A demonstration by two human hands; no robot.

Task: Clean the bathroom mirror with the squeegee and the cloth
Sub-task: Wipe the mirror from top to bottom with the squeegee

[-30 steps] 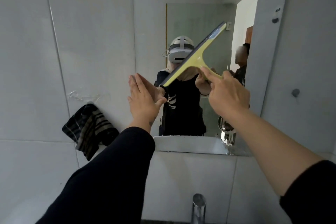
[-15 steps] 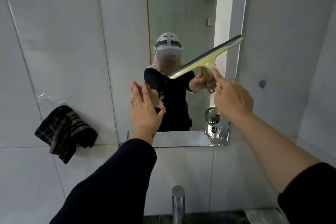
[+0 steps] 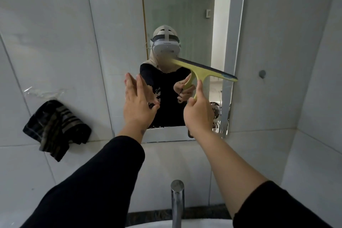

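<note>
The tall frameless mirror (image 3: 118, 24) hangs on the tiled wall ahead. My right hand (image 3: 199, 111) grips the handle of a yellow squeegee (image 3: 203, 72), whose dark rubber blade lies almost level across the mirror's right half, its right tip at the mirror's right edge. My left hand (image 3: 137, 102) is flat, fingers apart, against the glass to the left of the squeegee, holding nothing. A dark striped cloth (image 3: 55, 127) hangs on the wall to the left of the mirror, away from both hands.
A chrome tap (image 3: 176, 201) rises at the bottom centre above a white basin rim (image 3: 157, 225). A small round wall knob (image 3: 262, 73) sits right of the mirror. A side wall closes in on the right.
The squeegee blade has swung from a steep upward-right tilt to nearly level and dropped lower on the glass. The view has tipped downward, showing more of the tap.
</note>
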